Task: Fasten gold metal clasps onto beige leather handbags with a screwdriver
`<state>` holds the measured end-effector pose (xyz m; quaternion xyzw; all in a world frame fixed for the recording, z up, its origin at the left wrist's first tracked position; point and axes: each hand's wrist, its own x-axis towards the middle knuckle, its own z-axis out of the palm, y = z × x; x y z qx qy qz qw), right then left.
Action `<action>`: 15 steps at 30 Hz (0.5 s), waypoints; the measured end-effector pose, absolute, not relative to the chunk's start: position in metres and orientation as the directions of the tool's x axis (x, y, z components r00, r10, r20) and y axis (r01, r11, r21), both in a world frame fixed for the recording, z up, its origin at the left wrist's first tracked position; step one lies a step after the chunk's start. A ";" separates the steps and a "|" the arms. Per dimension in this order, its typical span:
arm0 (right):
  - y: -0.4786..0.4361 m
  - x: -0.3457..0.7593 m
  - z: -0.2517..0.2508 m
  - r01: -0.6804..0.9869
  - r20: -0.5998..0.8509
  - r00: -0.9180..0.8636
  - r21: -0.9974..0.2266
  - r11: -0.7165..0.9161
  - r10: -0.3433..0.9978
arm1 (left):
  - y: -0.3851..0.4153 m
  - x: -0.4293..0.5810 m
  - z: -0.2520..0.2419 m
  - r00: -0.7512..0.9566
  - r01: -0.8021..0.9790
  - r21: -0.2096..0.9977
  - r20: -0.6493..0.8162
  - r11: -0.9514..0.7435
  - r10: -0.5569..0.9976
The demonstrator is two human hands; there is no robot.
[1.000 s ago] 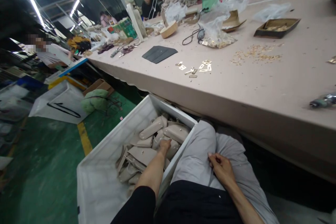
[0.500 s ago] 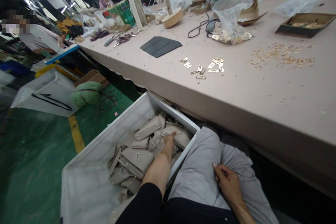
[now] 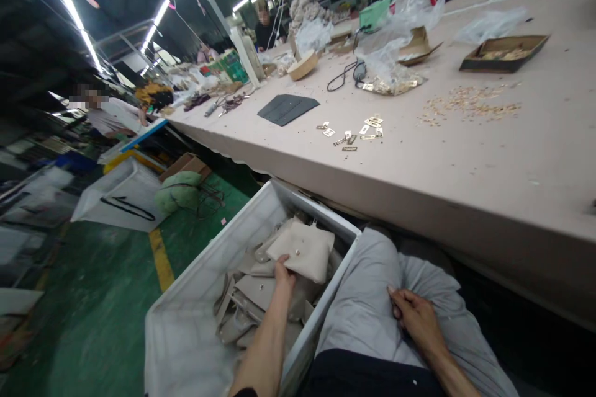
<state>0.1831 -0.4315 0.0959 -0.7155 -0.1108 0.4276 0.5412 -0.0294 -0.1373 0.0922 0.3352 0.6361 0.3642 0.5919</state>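
My left hand (image 3: 285, 274) grips the near edge of a beige bag (image 3: 305, 249) with small metal studs on its face. That bag is held over a pile of similar grey-beige pieces (image 3: 254, 291) inside a white plastic bin (image 3: 181, 304). The bin stands on the floor at my left, beside the table. My right hand (image 3: 414, 315) rests on my grey trouser leg, fingers curled with thumb and fingertips together; whether anything small is between them is hidden.
On the table (image 3: 419, 167) lie metal plates (image 3: 372, 124), a dark sheet (image 3: 287, 108), scattered small fittings (image 3: 470, 104), a shallow tray (image 3: 505, 53) and a plastic bag of metal parts (image 3: 391, 84). Another white bin (image 3: 125, 198) and a green bundle (image 3: 179, 192) stand on the floor. A person (image 3: 109, 115) works at far left.
My left hand has raised the beige bag from the pile, and its studded face now shows. My right hand stays on my leg. The view has tilted up and shifted left.
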 end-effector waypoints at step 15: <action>-0.439 0.166 0.159 -0.436 -0.209 0.352 -0.899 -0.038 0.912 | -0.302 -0.077 0.197 0.091 -0.519 0.582 -0.690 0.626 0.718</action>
